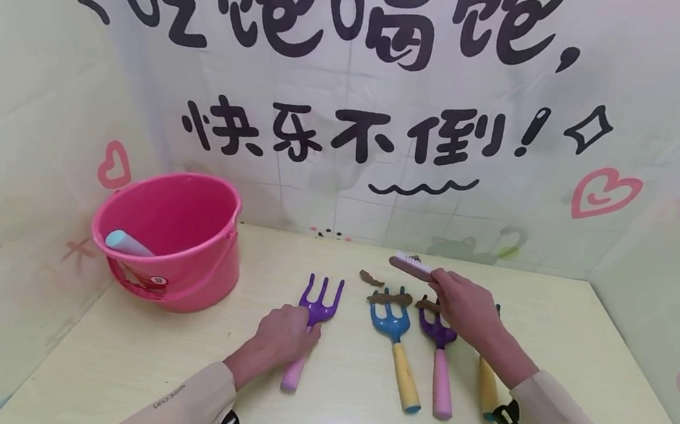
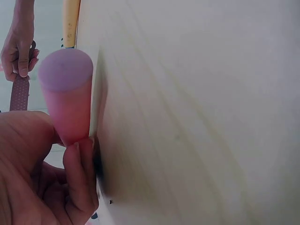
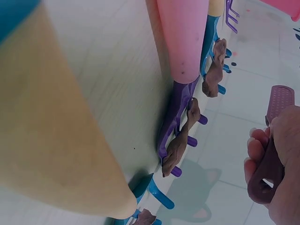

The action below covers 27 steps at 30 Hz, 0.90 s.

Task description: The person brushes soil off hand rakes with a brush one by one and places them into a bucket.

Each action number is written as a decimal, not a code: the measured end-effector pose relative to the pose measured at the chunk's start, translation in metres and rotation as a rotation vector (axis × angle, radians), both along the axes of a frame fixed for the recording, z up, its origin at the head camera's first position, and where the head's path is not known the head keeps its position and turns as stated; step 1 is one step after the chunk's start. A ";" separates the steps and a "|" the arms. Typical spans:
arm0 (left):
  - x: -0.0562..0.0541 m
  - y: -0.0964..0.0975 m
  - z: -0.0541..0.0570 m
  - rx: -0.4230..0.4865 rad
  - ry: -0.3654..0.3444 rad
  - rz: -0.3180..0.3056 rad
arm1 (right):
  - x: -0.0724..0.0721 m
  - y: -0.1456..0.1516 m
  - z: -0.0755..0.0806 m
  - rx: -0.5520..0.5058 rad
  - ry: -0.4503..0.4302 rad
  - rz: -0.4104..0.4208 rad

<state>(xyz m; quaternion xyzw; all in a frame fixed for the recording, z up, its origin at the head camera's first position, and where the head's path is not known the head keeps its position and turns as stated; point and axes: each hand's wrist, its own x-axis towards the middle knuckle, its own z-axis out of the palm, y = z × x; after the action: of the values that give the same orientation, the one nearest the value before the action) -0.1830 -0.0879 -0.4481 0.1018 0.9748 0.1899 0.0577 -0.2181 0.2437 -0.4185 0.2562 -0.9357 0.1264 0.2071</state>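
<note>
My left hand (image 1: 280, 335) grips the pink handle (image 2: 70, 103) of a purple garden fork (image 1: 318, 310), whose tines point toward the back wall. In my right hand (image 1: 463, 306) is a brown brush (image 1: 413, 268) with white bristles facing up, held above the table. Under and beside that hand lie a blue fork (image 1: 390, 323) with a yellow handle and a purple fork (image 1: 440, 334) with a pink handle. Brown clay-like strips (image 3: 214, 70) lie across their tines. Another fork with a yellow handle (image 1: 486, 386) is partly hidden by my right arm.
A pink bucket (image 1: 225, 269) stands at the left, with a light-blue-ended handle (image 1: 125, 243) leaning inside it. A loose brown piece (image 1: 372, 278) lies near the back of the pale table (image 1: 174, 367). Printed sheets (image 1: 341, 205) form walls at the back and sides.
</note>
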 end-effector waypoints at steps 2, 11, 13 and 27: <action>0.000 -0.001 0.000 0.007 0.014 -0.005 | 0.000 0.000 0.000 -0.003 0.009 0.004; -0.002 -0.019 0.019 0.062 0.078 -0.010 | -0.001 0.000 0.002 -0.008 0.005 0.003; -0.003 -0.027 0.033 0.052 0.108 -0.010 | -0.001 0.000 0.002 -0.011 0.003 0.003; 0.007 -0.105 0.157 -0.022 0.182 0.027 | -0.002 -0.002 0.004 -0.011 0.006 0.009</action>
<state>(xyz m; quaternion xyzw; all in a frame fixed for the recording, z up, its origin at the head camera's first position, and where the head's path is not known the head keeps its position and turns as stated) -0.1762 -0.1925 -0.2913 0.1051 0.9793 0.1698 -0.0326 -0.2200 0.2418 -0.4142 0.2596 -0.9332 0.1315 0.2109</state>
